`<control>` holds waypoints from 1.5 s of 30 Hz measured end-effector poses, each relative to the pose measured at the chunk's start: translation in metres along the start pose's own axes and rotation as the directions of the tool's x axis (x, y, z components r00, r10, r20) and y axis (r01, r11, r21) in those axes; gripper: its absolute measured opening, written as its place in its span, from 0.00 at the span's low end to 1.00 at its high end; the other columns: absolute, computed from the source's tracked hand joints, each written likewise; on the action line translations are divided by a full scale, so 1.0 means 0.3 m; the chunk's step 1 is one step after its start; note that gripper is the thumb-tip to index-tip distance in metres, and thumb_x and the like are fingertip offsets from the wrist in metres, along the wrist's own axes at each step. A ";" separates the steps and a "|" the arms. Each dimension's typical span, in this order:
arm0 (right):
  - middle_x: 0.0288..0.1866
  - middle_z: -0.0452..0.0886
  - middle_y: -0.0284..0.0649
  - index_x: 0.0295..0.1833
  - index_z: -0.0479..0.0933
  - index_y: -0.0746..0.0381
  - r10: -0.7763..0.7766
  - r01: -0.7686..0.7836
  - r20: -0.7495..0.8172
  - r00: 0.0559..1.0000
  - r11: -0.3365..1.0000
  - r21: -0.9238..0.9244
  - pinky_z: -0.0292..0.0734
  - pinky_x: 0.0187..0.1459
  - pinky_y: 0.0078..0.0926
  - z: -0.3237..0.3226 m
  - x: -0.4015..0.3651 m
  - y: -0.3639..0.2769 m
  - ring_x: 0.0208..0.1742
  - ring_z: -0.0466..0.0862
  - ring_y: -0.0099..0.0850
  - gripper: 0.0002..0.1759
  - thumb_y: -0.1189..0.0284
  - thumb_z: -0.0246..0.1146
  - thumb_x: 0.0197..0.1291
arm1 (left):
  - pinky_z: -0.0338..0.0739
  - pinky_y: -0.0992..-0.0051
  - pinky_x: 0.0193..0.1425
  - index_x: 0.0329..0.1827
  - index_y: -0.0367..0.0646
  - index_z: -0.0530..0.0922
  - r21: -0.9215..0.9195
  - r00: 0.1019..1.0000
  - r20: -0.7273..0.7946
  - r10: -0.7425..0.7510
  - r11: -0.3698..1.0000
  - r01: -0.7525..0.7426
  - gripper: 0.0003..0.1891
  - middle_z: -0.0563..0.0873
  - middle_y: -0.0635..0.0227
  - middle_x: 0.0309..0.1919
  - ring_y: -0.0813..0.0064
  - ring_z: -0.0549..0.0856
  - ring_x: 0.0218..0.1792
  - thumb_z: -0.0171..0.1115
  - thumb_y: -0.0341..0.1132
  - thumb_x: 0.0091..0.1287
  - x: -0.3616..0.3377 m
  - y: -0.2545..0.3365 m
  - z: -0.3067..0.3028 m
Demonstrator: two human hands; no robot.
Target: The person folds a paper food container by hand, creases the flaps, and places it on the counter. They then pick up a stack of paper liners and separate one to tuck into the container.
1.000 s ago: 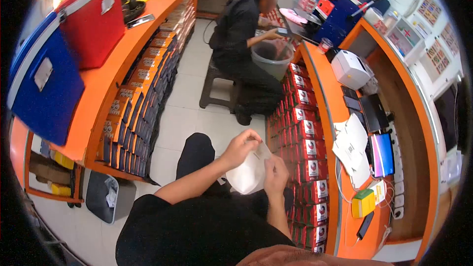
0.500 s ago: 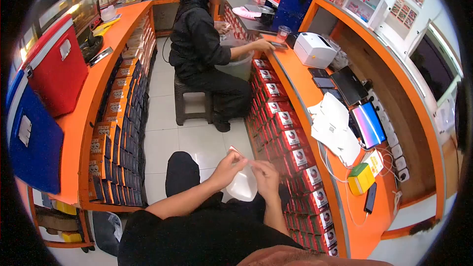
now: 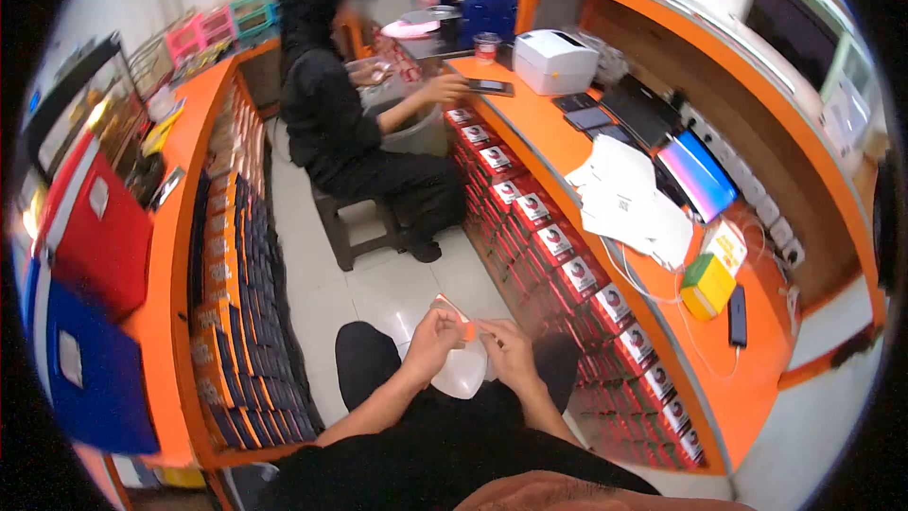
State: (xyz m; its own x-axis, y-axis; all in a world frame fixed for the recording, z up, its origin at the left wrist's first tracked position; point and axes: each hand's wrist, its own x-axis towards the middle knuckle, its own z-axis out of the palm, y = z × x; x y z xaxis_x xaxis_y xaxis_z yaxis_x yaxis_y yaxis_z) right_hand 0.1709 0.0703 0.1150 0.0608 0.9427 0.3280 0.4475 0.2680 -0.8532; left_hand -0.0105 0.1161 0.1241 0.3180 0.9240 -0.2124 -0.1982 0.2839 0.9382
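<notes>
In front of my lap, my left hand [image 3: 435,343] is closed on a small flat packet [image 3: 446,303] with a pale reddish edge, which sticks up past the fingers. A small orange piece [image 3: 469,331] shows between my two hands. My right hand [image 3: 509,350] pinches close beside it, its fingertips pressed together; I cannot tell what they hold. Below both hands, over my lap, is a smooth white rounded thing [image 3: 461,375], like a bowl or pouch.
A person in black [image 3: 331,123] sits on a dark stool [image 3: 355,227] ahead, one hand by a phone [image 3: 490,87] on the right orange counter [image 3: 757,397]. Red-and-white boxes [image 3: 582,274] line that side, dark-and-orange boxes [image 3: 227,322] the left. Coolers, red [image 3: 104,227] and blue [image 3: 90,374], stand left.
My view has turned, so the room appears shifted. The orange piece now shows between my fingers. My hands stay close together over the white thing.
</notes>
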 end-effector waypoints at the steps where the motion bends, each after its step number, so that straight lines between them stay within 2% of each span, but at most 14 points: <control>1: 0.50 0.88 0.44 0.58 0.85 0.63 0.050 -0.048 -0.057 0.997 0.998 0.043 0.82 0.45 0.28 0.002 -0.014 -0.001 0.44 0.88 0.32 0.14 0.77 0.67 0.68 | 0.83 0.72 0.52 0.52 0.36 0.75 0.004 1.000 0.018 0.007 1.000 -0.007 0.10 0.85 0.65 0.45 0.77 0.86 0.46 0.64 0.28 0.73 0.003 -0.015 0.003; 4: 0.48 0.88 0.44 0.53 0.83 0.66 0.323 -0.272 -0.209 0.923 0.932 0.239 0.83 0.42 0.26 0.038 -0.048 0.007 0.43 0.89 0.28 0.11 0.75 0.69 0.67 | 0.84 0.73 0.50 0.51 0.34 0.76 0.170 0.979 0.005 0.204 0.965 -0.202 0.09 0.86 0.65 0.43 0.77 0.87 0.44 0.65 0.26 0.73 0.012 -0.040 0.047; 7: 0.46 0.89 0.45 0.52 0.82 0.66 0.286 -0.245 -0.251 0.925 0.953 0.180 0.84 0.44 0.29 0.022 -0.054 -0.030 0.44 0.90 0.33 0.11 0.72 0.70 0.68 | 0.83 0.70 0.46 0.46 0.34 0.77 0.561 0.797 0.130 0.589 0.620 -0.549 0.07 0.88 0.58 0.39 0.66 0.89 0.40 0.67 0.24 0.71 0.057 -0.052 0.062; 8: 0.47 0.89 0.46 0.52 0.82 0.67 0.211 -0.171 -0.299 0.931 0.973 0.153 0.84 0.45 0.30 0.015 -0.053 -0.046 0.45 0.90 0.34 0.11 0.72 0.70 0.68 | 0.83 0.69 0.45 0.45 0.34 0.78 0.625 0.685 0.208 0.698 0.444 -0.642 0.07 0.88 0.57 0.38 0.64 0.89 0.39 0.68 0.24 0.70 0.062 -0.038 0.076; 9: 0.48 0.89 0.46 0.52 0.82 0.67 0.130 -0.097 -0.338 0.932 0.989 0.115 0.84 0.46 0.31 0.004 -0.045 -0.063 0.46 0.90 0.36 0.11 0.72 0.70 0.68 | 0.82 0.68 0.44 0.44 0.34 0.78 0.618 0.659 0.213 0.721 0.423 -0.663 0.06 0.88 0.51 0.39 0.57 0.88 0.38 0.68 0.23 0.69 0.069 -0.029 0.092; 12: 0.51 0.88 0.48 0.52 0.83 0.67 -0.102 0.094 -0.424 0.900 0.995 -0.040 0.85 0.53 0.34 -0.041 -0.014 -0.111 0.51 0.89 0.41 0.11 0.72 0.68 0.70 | 0.83 0.71 0.45 0.44 0.33 0.80 0.537 0.599 0.253 0.760 0.404 -0.740 0.02 0.88 0.57 0.39 0.69 0.88 0.40 0.65 0.22 0.73 0.101 -0.012 0.123; 17: 0.58 0.85 0.47 0.53 0.84 0.68 -0.169 0.182 -0.448 0.878 0.983 -0.014 0.85 0.56 0.34 -0.103 -0.009 -0.160 0.55 0.88 0.40 0.11 0.74 0.68 0.69 | 0.80 0.76 0.51 0.45 0.33 0.79 0.403 0.692 0.232 0.684 0.580 -0.708 0.02 0.85 0.62 0.43 0.76 0.84 0.46 0.63 0.20 0.74 0.060 0.018 0.177; 20: 0.59 0.83 0.46 0.50 0.84 0.67 -0.026 0.135 -0.427 0.904 0.964 0.228 0.84 0.56 0.33 -0.121 -0.006 -0.198 0.56 0.86 0.39 0.09 0.75 0.69 0.69 | 0.80 0.77 0.51 0.46 0.34 0.78 0.324 0.775 0.180 0.606 0.707 -0.629 0.02 0.85 0.64 0.43 0.78 0.85 0.45 0.62 0.21 0.75 0.045 0.036 0.185; 24: 0.57 0.83 0.44 0.47 0.84 0.66 -0.076 0.194 -0.427 0.901 0.951 0.241 0.80 0.59 0.32 -0.127 0.017 -0.201 0.58 0.84 0.37 0.06 0.78 0.70 0.67 | 0.81 0.77 0.50 0.45 0.35 0.77 0.157 0.847 0.199 0.492 0.837 -0.524 0.03 0.86 0.64 0.43 0.80 0.86 0.43 0.63 0.22 0.75 0.040 0.073 0.161; 29: 0.57 0.83 0.44 0.45 0.85 0.64 -0.107 0.202 -0.330 0.938 0.943 0.266 0.77 0.61 0.35 -0.141 0.034 -0.203 0.59 0.83 0.37 0.05 0.74 0.70 0.68 | 0.82 0.77 0.48 0.43 0.36 0.77 0.018 0.885 0.166 0.436 0.896 -0.445 0.04 0.88 0.63 0.42 0.79 0.87 0.41 0.66 0.22 0.73 0.032 0.097 0.155; 32: 0.57 0.83 0.44 0.44 0.85 0.63 -0.116 0.186 -0.271 0.955 0.950 0.250 0.76 0.61 0.35 -0.155 0.033 -0.225 0.60 0.82 0.37 0.05 0.73 0.69 0.69 | 0.83 0.72 0.57 0.47 0.38 0.76 -0.059 0.870 0.212 0.444 0.895 -0.443 0.06 0.85 0.61 0.49 0.75 0.86 0.49 0.65 0.25 0.75 0.046 0.066 0.116; 35: 0.58 0.82 0.43 0.44 0.85 0.63 -0.241 0.277 -0.289 0.926 0.956 0.091 0.77 0.60 0.36 -0.147 0.032 -0.227 0.58 0.83 0.38 0.05 0.72 0.70 0.69 | 0.82 0.68 0.61 0.49 0.37 0.76 -0.168 0.833 0.128 0.538 0.840 -0.516 0.06 0.84 0.58 0.55 0.71 0.86 0.53 0.65 0.25 0.75 0.043 0.063 0.137; 39: 0.58 0.82 0.43 0.46 0.85 0.63 -0.241 0.291 -0.333 0.912 0.951 0.108 0.78 0.58 0.37 -0.121 0.014 -0.233 0.57 0.83 0.40 0.06 0.72 0.70 0.68 | 0.82 0.67 0.63 0.52 0.37 0.76 -0.267 0.844 0.166 0.511 0.847 -0.460 0.08 0.85 0.56 0.56 0.68 0.87 0.54 0.64 0.25 0.75 0.025 0.063 0.142; 45: 0.57 0.81 0.42 0.49 0.86 0.64 -0.293 0.307 -0.357 0.887 0.951 -0.017 0.81 0.55 0.35 -0.137 0.003 -0.230 0.55 0.83 0.39 0.08 0.72 0.69 0.68 | 0.82 0.69 0.62 0.54 0.36 0.77 -0.219 0.897 0.181 0.404 0.905 -0.364 0.08 0.86 0.57 0.54 0.69 0.87 0.53 0.64 0.25 0.76 0.007 0.109 0.148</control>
State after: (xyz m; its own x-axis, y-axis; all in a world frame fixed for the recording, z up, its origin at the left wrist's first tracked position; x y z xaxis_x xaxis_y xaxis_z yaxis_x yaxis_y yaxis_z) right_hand 0.1768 0.0445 0.1908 0.2417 0.6865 0.6858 0.4599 0.5413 -0.7040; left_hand 0.0250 0.1159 0.1665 0.3729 0.8967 0.2383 -0.4980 -0.0233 0.8668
